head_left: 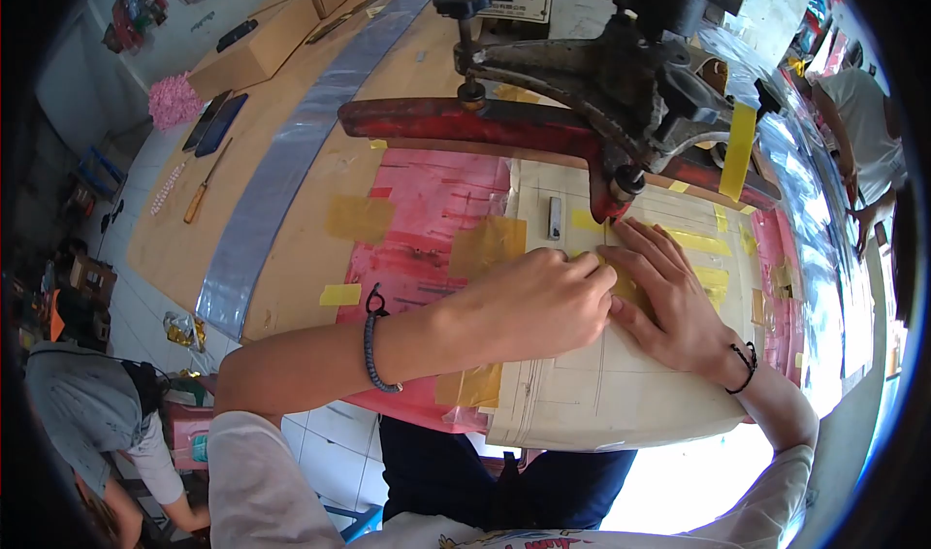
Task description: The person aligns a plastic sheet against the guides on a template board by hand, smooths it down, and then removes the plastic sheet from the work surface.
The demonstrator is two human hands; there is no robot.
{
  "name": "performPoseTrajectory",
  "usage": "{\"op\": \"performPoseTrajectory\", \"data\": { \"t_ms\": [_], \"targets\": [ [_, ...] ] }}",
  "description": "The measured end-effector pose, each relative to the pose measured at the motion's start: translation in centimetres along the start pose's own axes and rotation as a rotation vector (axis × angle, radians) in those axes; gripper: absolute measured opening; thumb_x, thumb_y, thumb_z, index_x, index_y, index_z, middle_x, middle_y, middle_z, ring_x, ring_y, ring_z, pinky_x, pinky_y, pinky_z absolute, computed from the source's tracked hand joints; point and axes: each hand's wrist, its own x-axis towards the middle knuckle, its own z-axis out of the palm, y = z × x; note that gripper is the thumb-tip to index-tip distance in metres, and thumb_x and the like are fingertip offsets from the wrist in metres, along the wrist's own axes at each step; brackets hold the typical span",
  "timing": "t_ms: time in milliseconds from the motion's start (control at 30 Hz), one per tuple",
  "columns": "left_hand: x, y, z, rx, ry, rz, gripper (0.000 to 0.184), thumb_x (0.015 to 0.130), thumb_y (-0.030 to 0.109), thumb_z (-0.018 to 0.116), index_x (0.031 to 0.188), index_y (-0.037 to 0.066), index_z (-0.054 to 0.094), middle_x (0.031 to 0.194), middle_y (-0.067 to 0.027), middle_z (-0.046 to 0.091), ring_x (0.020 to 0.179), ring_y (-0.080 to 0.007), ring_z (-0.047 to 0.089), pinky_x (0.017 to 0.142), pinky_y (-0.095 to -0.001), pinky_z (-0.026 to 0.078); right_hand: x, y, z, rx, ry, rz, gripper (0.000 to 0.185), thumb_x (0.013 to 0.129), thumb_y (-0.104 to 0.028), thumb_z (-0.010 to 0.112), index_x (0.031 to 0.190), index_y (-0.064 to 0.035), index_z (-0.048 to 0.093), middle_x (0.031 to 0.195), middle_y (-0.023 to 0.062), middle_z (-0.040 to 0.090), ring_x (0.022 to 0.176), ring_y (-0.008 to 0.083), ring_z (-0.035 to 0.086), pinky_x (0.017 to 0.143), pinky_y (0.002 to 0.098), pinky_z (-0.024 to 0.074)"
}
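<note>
My left hand [553, 302] is closed in a pinch over a beige board [553, 403] marked with thin lines; what its fingers hold is hidden. Beside it, my right hand [669, 297] lies on the same board with fingers stretched out, its fingertips just below the pointed red tip of a machine's clamp arm [606, 195]. Yellow tape strips [700, 242] are stuck on the board around the right fingers. A small metal piece [555, 218] rests above my left hand. Under my left forearm, a pink sheet [417, 195] carries broad patches of brownish tape [485, 248].
The machine's black bracket [553, 69] overhangs the work. A clear plastic strip [310, 122] crosses the table's left side, with a wooden-handled tool [195, 203], phones [221, 125] and a cardboard box [257, 49] beyond. People are at lower left [82, 403] and far right [863, 113].
</note>
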Motion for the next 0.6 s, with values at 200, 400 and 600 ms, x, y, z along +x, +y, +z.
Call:
{"op": "performPoseTrajectory", "data": {
  "t_ms": [200, 400, 600],
  "targets": [
    [0.07, -0.05, -0.39, 0.03, 0.009, 0.03, 0.016, 0.087, 0.015, 0.076, 0.08, 0.001, 0.071, 0.083, -0.0039, 0.061, 0.081, -0.0173, 0.067, 0.065, -0.0312, 0.061, 0.04, 0.16, -0.14, 0.023, 0.006, -0.031, 0.052, 0.099, -0.032, 0.068, 0.14, -0.0009, 0.06, 0.155, 0.0281, 0.05, 0.148, 0.0466, 0.044, 0.126, 0.0612, 0.0277],
    [-0.03, -0.1, -0.19, 0.045, 0.03, 0.047, 0.014, 0.087, 0.014, 0.074, 0.08, 0.002, 0.071, 0.083, -0.0031, 0.061, 0.082, -0.0158, 0.066, 0.065, -0.0299, 0.06, 0.01, 0.17, -0.04, 0.043, 0.022, -0.052, 0.048, 0.097, -0.029, 0.07, 0.136, -0.0014, 0.062, 0.153, 0.0271, 0.053, 0.146, 0.0455, 0.047, 0.125, 0.0619, 0.0289],
    [0.07, 0.09, -0.56, 0.079, 0.015, 0.038, 0.014, 0.087, 0.014, 0.074, 0.078, 0.003, 0.071, 0.084, -0.0024, 0.06, 0.084, -0.0153, 0.066, 0.065, -0.0293, 0.06, 0.13, -0.01, -0.13, 0.054, 0.062, -0.084, 0.041, 0.095, -0.023, 0.073, 0.13, -0.0026, 0.066, 0.147, 0.0242, 0.058, 0.141, 0.0432, 0.052, 0.124, 0.0607, 0.0312]
  ]
}}
